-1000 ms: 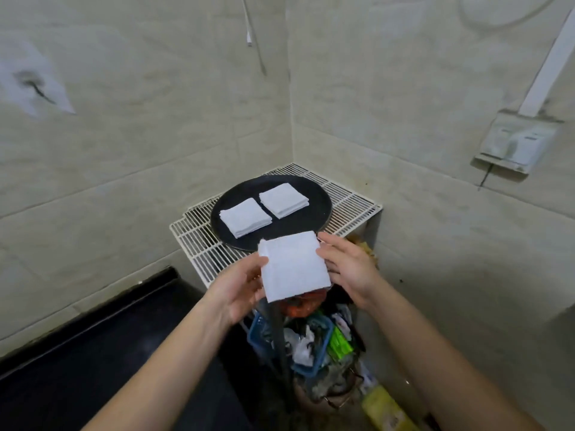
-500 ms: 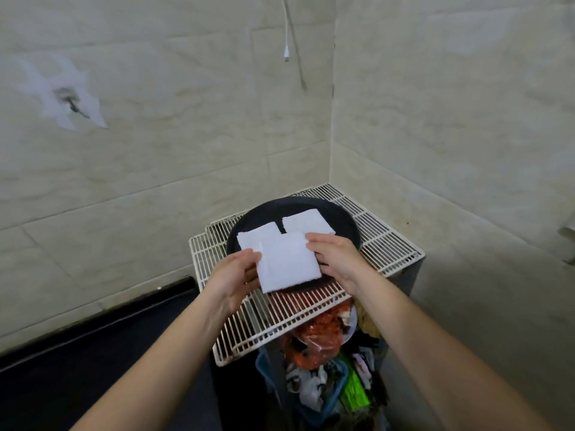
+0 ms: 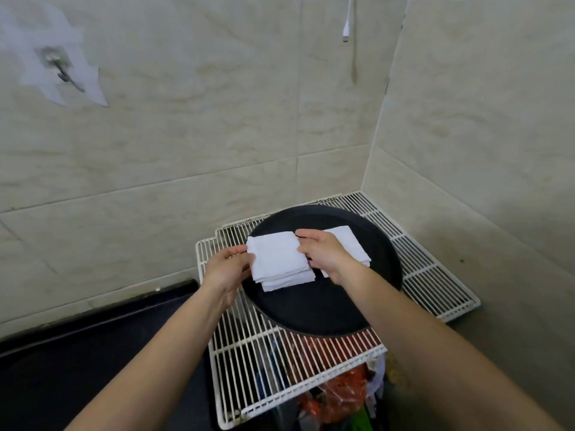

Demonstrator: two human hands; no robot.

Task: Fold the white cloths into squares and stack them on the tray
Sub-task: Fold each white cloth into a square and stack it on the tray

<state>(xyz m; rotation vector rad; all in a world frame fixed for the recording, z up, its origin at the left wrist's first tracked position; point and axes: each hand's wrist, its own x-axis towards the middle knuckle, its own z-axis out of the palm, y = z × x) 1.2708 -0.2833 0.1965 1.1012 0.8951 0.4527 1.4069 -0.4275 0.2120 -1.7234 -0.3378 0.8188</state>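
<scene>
While the left hand (image 3: pixel 226 270) and right hand (image 3: pixel 325 253) are pinching the folded cloth (image 3: pixel 275 258) mid-frame, lowering it flat and square onto the pile (image 3: pixel 291 280) is looking wisest.

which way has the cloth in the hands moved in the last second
Yes. The held cloth went forward, from short of the near rim of the black tray onto the left stack there.
</scene>
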